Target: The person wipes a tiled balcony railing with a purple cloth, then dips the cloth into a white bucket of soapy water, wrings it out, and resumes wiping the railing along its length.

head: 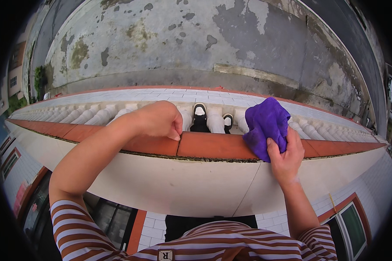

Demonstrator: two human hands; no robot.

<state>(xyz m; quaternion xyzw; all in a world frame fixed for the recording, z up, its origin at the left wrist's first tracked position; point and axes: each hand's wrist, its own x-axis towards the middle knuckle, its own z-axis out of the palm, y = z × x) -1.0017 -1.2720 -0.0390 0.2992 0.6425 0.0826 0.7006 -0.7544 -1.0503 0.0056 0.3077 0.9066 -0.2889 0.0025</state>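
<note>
My right hand [286, 156] grips a crumpled purple cloth [267, 122]. Part of the cloth rests against the orange-tiled top of a balustrade [217, 143], and the rest bunches up above my fingers. Dark damp patches show on its lower left side. On the same tiled top, my left hand [161, 119] has thumb and fingertips pinched together at the dark joint [179, 143] between two tiles. Nothing can be seen between those fingertips. Black grime runs along the near edge [196, 159] of the tiles, above the pale side panel [196, 186].
White balusters [101, 114] stand in a row beneath the tiled top. My black-and-white shoes [200, 110] show between them. Beyond lies a strip of white tiles [189, 95], then a stained concrete surface [170, 45]. Windows [352, 225] and a white-tiled wall [152, 228] appear lower down.
</note>
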